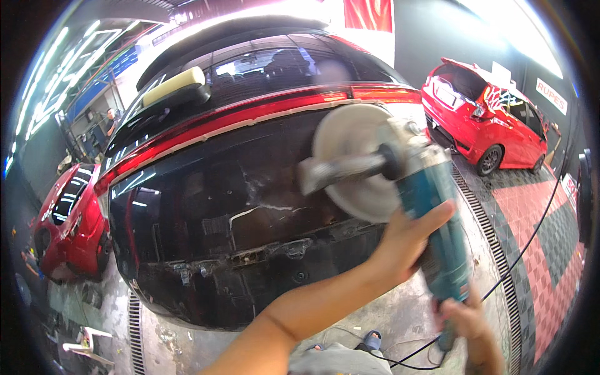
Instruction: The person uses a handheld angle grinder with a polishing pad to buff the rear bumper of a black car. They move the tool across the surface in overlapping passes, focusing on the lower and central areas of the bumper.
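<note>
A teal polisher point(434, 212) with a large round whitish pad point(350, 134) is held up at the right side of the dark car's tailgate point(187, 187). The fingers and thumb of my left hand point(409, 240) wrap round the middle of its body. Lower down, my right hand point(465, 315) grips the rear end of the tool. A side handle point(350, 170) sticks out leftward across the pad, with neither hand on it. Pad and handle are blurred; whether the pad touches the panel I cannot tell. Pale scuffs mark the tailgate, and a red light strip point(237, 119) crosses above it.
A pale yellow sponge-like block point(175, 86) rests by the rear window. A black cord point(531, 240) runs along the right side to the floor. Red cars stand at the right point(494, 115) and left point(75, 222). A white stool point(89, 344) is at lower left; a person point(112, 120) is far left.
</note>
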`<act>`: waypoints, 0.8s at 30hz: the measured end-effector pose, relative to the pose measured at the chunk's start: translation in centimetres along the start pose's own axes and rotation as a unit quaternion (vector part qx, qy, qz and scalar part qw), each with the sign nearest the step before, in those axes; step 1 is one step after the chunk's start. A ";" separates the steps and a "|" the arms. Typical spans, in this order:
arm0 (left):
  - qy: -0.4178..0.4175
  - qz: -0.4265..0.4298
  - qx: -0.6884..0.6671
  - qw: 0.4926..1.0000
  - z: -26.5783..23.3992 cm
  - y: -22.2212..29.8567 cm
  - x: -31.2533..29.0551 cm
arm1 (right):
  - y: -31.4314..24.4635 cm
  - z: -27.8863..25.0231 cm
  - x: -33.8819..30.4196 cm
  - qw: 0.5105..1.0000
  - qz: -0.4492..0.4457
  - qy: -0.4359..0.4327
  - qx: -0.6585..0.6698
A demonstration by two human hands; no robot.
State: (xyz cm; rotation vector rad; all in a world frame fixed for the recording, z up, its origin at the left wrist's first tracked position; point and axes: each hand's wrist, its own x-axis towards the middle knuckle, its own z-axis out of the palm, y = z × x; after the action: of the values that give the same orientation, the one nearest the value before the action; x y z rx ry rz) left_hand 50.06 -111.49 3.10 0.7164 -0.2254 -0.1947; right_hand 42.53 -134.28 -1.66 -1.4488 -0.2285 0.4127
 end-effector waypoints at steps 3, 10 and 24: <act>-0.006 0.063 -0.054 0.997 4.7 -2.0 5.3 | -7.0 -4.9 0.6 0.996 -0.054 0.036 -0.055; 0.007 0.126 -0.169 0.977 9.4 -0.7 10.3 | -18.8 -7.0 2.2 0.967 -0.091 0.039 -0.235; 0.094 0.430 -0.063 0.896 3.6 14.3 -6.4 | -25.3 12.4 9.0 0.843 -0.162 -0.266 -0.439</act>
State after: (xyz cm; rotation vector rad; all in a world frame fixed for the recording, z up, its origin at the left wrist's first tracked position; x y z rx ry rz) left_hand 44.36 -101.53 14.37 0.4473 -0.3214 0.7011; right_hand 49.24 -121.09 23.91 -2.1090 -1.2273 0.4446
